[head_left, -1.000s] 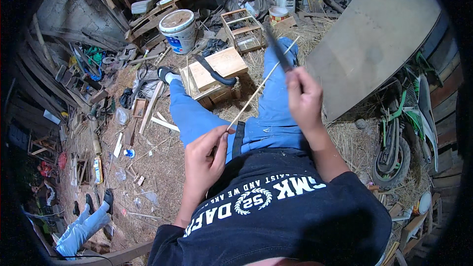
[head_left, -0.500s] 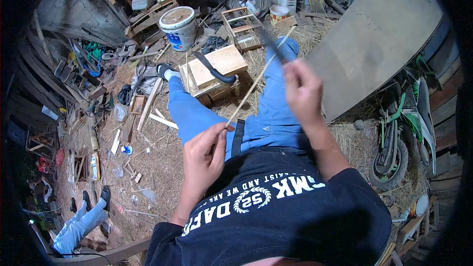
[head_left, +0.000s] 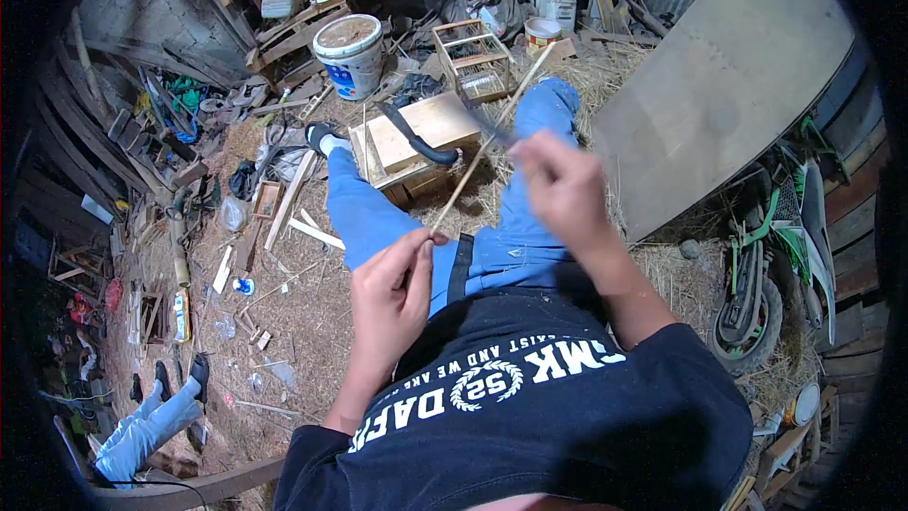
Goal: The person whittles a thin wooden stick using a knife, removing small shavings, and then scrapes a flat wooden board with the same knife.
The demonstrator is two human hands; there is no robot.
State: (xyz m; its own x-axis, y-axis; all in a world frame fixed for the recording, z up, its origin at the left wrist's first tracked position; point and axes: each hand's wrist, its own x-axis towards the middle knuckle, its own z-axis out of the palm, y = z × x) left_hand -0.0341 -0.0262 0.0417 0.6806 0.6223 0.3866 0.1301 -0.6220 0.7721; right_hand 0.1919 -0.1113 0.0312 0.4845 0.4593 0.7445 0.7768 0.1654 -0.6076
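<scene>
Between the fingertips of my left hand [head_left: 392, 284] is the near end of a long, thin wooden stick [head_left: 461, 187], which slants up and away to the right. My right hand [head_left: 565, 194] is closed around a knife [head_left: 487, 123]; its dark blade is smeared by motion and crosses the stick around the middle. Whether the edge touches the wood I cannot tell. Beyond my hands, between my legs, a wooden box [head_left: 386, 191] bears a pale board [head_left: 445, 123]. On that board lies a curved black-handled tool [head_left: 416, 139].
Past the box stand a slatted wooden cage [head_left: 478, 61] and a white bucket [head_left: 350, 61]. A large flat panel [head_left: 719, 85] leans at the right, near a green and white motorbike [head_left: 757, 293]. Wood scraps litter the straw-covered floor. Another person's legs [head_left: 156, 426] show at lower left.
My right hand and the knife have moved left and nearer along the stick. My left hand keeps its pinch on the stick's end.
</scene>
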